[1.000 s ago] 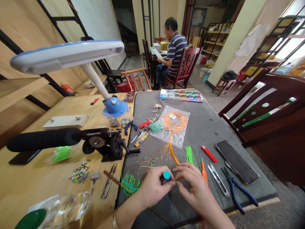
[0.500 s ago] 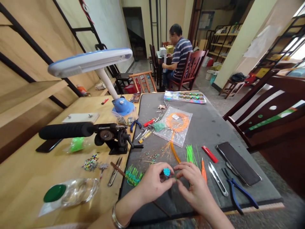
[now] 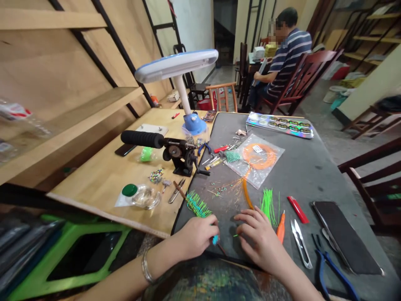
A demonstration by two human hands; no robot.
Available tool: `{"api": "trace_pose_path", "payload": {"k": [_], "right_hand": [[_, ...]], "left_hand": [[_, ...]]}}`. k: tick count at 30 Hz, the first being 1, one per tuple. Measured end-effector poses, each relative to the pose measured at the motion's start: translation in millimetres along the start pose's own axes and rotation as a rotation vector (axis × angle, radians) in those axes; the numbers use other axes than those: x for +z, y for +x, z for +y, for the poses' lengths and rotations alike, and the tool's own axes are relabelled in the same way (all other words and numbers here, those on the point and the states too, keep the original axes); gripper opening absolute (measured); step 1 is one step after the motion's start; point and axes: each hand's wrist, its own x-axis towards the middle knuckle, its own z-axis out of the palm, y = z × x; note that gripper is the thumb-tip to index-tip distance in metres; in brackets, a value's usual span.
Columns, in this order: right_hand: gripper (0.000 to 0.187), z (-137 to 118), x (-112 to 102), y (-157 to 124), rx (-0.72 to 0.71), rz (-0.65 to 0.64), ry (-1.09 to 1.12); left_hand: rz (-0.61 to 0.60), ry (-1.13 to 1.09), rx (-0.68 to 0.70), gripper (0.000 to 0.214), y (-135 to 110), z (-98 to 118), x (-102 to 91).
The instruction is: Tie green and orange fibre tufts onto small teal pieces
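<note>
My left hand (image 3: 202, 234) is closed round a small cluster of turquoise beads (image 3: 215, 240), which pokes out below its fingertips. Under that hand runs a thin brown stick (image 3: 222, 249), and green-and-turquoise strung strands (image 3: 196, 202) lie across its far part. Just to the right is my right hand (image 3: 257, 234), low over the grey mat, its upper fingers spread. A short green strand (image 3: 235, 235) sticks out at its finger and thumb tips, seemingly pinched; the thumb is partly hidden. Near it lie a bundle of bright green strands (image 3: 268, 205) and an orange-handled tool (image 3: 281, 228).
Thread snips (image 3: 301, 244), blue pliers (image 3: 326, 265), a red lighter (image 3: 297, 209) and a phone (image 3: 346, 238) lie right. A bag with an orange coil (image 3: 258, 156) is ahead. Left are a hand-cranked device (image 3: 180, 154) and a lamp (image 3: 194, 123). A person (image 3: 288, 50) sits beyond.
My view has swung left and down. My hands have moved apart, the left drawing back toward me and turning, so the bead cluster now points down.
</note>
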Motion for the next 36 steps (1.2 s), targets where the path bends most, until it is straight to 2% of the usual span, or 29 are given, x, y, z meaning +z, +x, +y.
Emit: {"api": "trace_pose_path", "payload": {"k": [4,7,11,20,23,24,26,28,31,34,36], "right_hand": [[0.024,-2,-3,0,-0.082,-0.071,-0.015],[0.025,-5,-2,-1,-0.105,-0.057,-0.015],[0.025,-8,1,0,-0.096,-0.018,-0.003],[0.018,-13,5,9,-0.085,-0.040,-0.023],[0.021,-9,9,14,-0.082,0.033,-0.012],[0.023,-8,11,15,-0.075,0.081,-0.006],[0.021,-7,14,14,-0.030,0.184,0.017],[0.015,-10,17,8,0.062,0.242,0.037],[0.013,-22,24,-6,0.210,0.165,0.042],[0.009,-34,37,-18,0.262,0.056,0.023],[0.009,-40,48,-23,0.279,0.056,-0.015]], "left_hand": [[0.113,-0.017,-0.044,0.019,2,1,7.2],[0.166,-0.047,-0.052,0.022,3,1,7.2],[0.171,-0.046,-0.039,0.024,4,0,6.0],[0.154,-0.034,-0.021,0.018,3,0,7.8],[0.158,-0.037,-0.032,0.007,0,0,10.6],[0.164,-0.040,-0.040,0.015,-1,0,11.9],[0.186,-0.039,-0.066,0.029,-2,0,14.7],[0.204,-0.025,-0.094,0.033,-2,0,17.6],[0.207,-0.015,-0.089,0.022,-3,-1,21.3],[0.181,-0.027,-0.051,0.006,-2,-3,22.3],[0.160,-0.023,-0.022,0.004,-1,-5,20.9]]}}
